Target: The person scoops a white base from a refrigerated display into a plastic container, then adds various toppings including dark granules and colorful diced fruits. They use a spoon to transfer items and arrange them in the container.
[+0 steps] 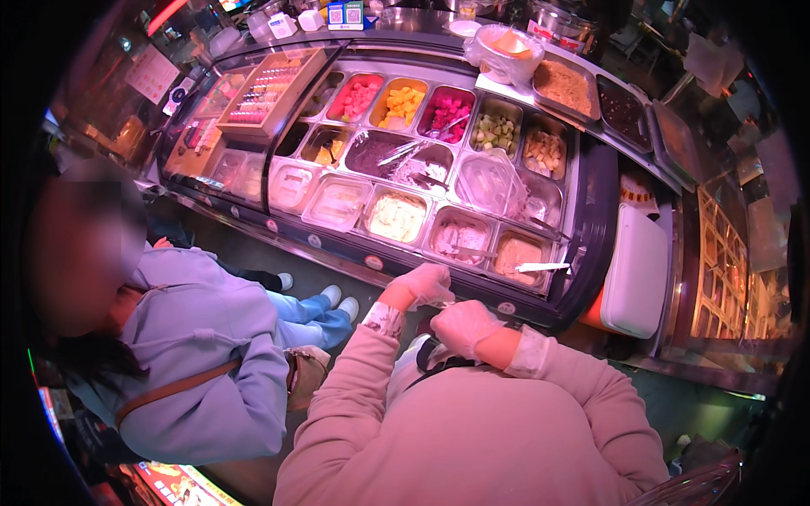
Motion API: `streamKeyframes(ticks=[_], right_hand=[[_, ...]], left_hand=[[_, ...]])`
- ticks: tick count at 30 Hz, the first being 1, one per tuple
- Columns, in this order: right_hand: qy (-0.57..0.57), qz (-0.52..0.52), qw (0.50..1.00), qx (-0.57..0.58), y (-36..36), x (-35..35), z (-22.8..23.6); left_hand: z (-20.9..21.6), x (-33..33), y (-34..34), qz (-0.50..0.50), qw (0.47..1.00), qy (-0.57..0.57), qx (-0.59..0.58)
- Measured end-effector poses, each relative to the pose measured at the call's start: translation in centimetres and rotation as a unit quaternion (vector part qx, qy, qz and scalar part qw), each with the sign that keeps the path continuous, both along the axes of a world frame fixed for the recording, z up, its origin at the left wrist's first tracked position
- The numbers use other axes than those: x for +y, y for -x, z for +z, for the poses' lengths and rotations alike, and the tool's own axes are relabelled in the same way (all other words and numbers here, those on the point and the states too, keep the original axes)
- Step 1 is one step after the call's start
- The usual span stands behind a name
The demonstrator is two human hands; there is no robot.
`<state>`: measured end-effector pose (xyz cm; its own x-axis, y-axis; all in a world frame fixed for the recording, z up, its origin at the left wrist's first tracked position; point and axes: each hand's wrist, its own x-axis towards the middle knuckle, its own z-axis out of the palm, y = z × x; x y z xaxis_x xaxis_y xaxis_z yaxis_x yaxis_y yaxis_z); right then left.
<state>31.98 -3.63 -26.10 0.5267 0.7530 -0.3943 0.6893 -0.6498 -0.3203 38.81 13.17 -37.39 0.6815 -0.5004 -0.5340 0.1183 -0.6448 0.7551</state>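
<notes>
My left hand (423,285) and my right hand (467,327), both in thin clear plastic gloves, are close together in front of my chest, just off the near edge of the food counter (396,268). The fingers of each hand are curled closed. A small pale bit shows between them, too small to name. Nearest to my hands in the counter are a metal pan of pinkish paste (460,232) with a utensil lying in it and a pan of tan paste (516,253) with a white-handled spatula (542,266) across its rim.
Behind are pans of pink cubes (358,97), yellow cubes (400,103) and green cubes (496,131). A clear plastic lid (489,181) lies over the pans. A white bin (634,270) stands at right. To my left is another person (194,337) in a light jacket.
</notes>
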Motion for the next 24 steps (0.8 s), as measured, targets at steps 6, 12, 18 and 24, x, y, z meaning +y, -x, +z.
streamKeyframes(ticks=[6,12,18,24], right_hand=[[-0.106,-0.171,0.979,-0.033,-0.9,-9.0,1.9],[-0.246,-0.398,0.883,-0.032,1.5,-18.2,2.0],[-0.446,-0.686,0.463,0.341,3.0,-20.1,0.9],[-0.533,-0.625,0.311,0.478,1.8,-18.3,0.0]], left_hand=[[3.5,1.8,5.9,0.071,0.979,0.022,-0.191],[5.0,2.7,13.2,0.127,0.975,-0.133,-0.126],[4.4,1.0,16.4,-0.015,0.955,-0.292,-0.047],[5.9,1.5,15.2,0.048,0.932,-0.325,-0.152]])
